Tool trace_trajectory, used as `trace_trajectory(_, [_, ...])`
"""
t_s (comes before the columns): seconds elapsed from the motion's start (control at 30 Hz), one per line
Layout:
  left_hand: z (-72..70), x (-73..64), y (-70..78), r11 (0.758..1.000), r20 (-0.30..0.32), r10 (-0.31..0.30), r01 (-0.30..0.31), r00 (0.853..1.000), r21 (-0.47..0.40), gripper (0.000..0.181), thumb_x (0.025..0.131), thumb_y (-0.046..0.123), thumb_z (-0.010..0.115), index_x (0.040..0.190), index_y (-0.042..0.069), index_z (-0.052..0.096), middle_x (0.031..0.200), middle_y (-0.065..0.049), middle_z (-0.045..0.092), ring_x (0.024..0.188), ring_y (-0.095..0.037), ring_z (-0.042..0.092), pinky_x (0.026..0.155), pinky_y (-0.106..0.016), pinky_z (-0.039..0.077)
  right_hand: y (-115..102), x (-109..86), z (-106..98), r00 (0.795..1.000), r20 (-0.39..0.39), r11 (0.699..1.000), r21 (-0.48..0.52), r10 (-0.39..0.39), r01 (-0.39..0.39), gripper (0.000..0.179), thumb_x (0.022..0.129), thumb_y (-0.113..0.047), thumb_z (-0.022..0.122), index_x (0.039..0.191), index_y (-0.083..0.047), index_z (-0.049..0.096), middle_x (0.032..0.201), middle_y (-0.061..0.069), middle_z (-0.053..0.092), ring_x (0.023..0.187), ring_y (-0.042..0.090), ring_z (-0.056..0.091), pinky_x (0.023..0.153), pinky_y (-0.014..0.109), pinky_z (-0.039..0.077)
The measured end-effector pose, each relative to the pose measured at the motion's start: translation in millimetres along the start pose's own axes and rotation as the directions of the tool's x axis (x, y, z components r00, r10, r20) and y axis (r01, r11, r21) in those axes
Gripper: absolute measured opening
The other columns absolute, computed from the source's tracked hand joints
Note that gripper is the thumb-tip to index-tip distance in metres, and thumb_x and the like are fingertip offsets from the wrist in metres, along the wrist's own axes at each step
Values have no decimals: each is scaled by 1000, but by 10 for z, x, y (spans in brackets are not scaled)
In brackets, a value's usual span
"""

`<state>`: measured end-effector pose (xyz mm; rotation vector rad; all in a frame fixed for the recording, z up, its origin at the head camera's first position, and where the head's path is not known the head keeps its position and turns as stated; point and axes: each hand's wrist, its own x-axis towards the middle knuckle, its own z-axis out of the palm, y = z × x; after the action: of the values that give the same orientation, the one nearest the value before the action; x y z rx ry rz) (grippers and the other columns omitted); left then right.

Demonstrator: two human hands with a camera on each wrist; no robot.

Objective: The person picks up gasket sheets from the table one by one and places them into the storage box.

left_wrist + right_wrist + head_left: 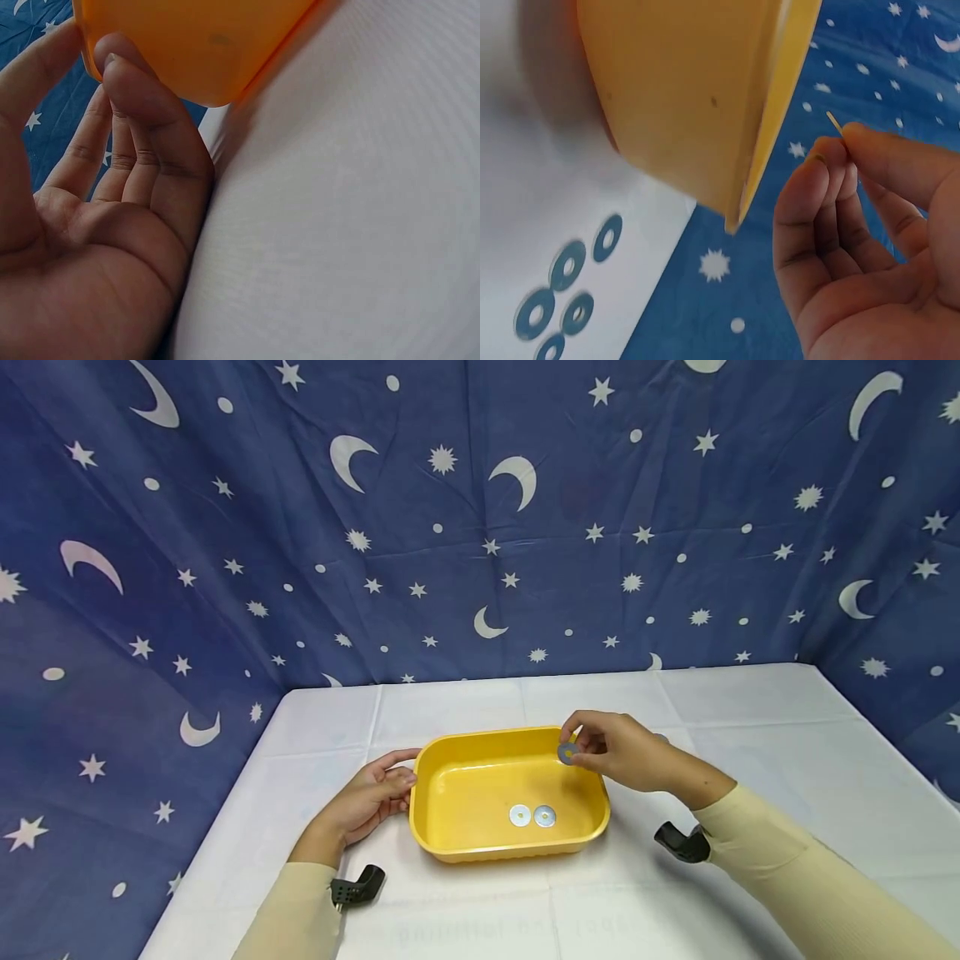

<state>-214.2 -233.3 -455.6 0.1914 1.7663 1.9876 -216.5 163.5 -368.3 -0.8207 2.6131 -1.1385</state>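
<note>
1. Grey washer [562,756]: pinched in the right hand [626,752], tilted above the far right corner of the yellow tray [465,793].
2. Two flat washers [514,817] lie inside, leftward of that nearer hand.
3. The tray's long axis runs left to right; the left hand [367,797], loosely spread, touches its left end.
4. Loose washers [521,316] lie on the table [465,910] rightward.

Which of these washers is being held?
The washer pinched in the right hand; two others lie in the yellow tray, and several rest on the white table.
</note>
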Motion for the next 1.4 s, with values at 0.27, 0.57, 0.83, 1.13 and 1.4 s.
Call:
trace_trajectory(0.27, [10,13,-19,1000,8,8,-8,1000,-7,60,99,11,61,151,4,33,95,4,64,74,-7,60,69,-19,55,-52,117,173,998,48,999,-13,-45,45,22,88,-1,72,104,-14,63,80,-2,62,70,12,56,62,22,51])
trace_trajectory(0.57, [1,31,-29,1000,22,10,-10,1000,-5,60,99,12,62,151,5,33,95,3,64,74,-7,60,69,-18,55,-22,226,317,995,86,998,-36,-49,53,20,88,-3,73,103,-12,65,78,-2,60,70,10,54,63,20,49])
trace_trajectory(0.83, [-2,14,-11,1000,18,10,-10,1000,-11,61,98,11,62,152,5,33,95,3,64,74,-7,60,69,-18,55,-5,322,433,992,125,998,-51,-24,31,14,90,-8,72,103,-11,65,79,-2,60,72,10,54,67,20,49])
trace_trajectory(1.13, [-12,8,1,1000,13,6,-6,1000,-15,61,98,10,62,152,5,33,95,2,65,74,-7,61,68,-18,56,16,397,516,985,169,995,-90,-30,45,17,88,1,70,101,-10,66,76,-2,58,71,11,53,66,20,48])
trace_trajectory(1.4, [-27,17,-13,1000,12,4,-4,1000,-16,61,98,11,62,152,6,33,95,3,65,74,-7,61,69,-18,55,13,426,564,977,213,987,-152,-13,46,17,87,0,70,97,-13,67,70,-4,56,65,8,50,61,19,43])
